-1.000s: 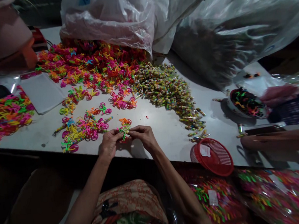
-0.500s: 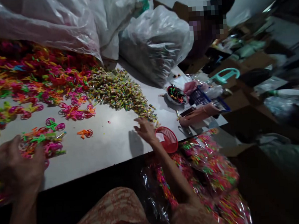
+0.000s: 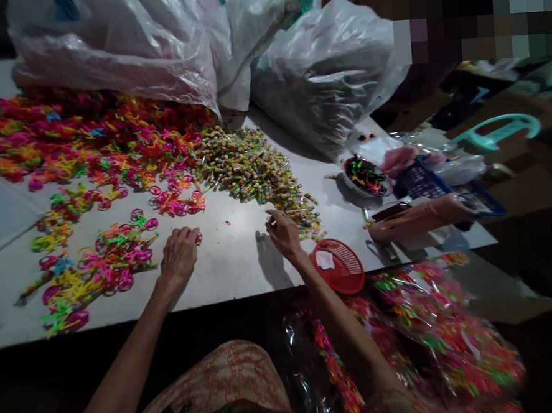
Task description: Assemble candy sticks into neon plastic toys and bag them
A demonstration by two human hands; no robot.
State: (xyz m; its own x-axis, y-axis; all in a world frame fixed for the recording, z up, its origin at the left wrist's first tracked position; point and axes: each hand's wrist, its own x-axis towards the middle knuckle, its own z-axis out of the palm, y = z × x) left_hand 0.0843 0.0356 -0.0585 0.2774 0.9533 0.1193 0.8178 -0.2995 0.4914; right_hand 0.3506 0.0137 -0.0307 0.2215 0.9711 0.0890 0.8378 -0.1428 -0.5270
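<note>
My left hand [image 3: 180, 256] rests low over the white table, its fingers curled down on a small plastic toy bicycle [image 3: 199, 238]; only a red wheel shows past the fingertips. To its left lies a loose group of colourful toy bicycles [image 3: 115, 257] with a few thin printed tubes among them. My right hand [image 3: 284, 236] hovers above the table beside a heap of small printed tubes [image 3: 250, 164], thumb and fingers pinched together. Something small seems to be between them, too small to name. A red plastic basket [image 3: 357, 270] stands just right of that wrist.
Large plastic sacks [image 3: 323, 66] line the back, behind a long pile of toy bicycles [image 3: 89, 131]. At right are a bowl of small coloured pieces [image 3: 366, 176], a blue basket [image 3: 419, 182] and a brownish case [image 3: 422, 225]. Filled clear bags [image 3: 452, 326] lie below the table edge.
My left hand has moved right from the loose toy bicycles to the single one. My right hand stays by the tubes, its fingers now drawn together. The view has swung left.
</note>
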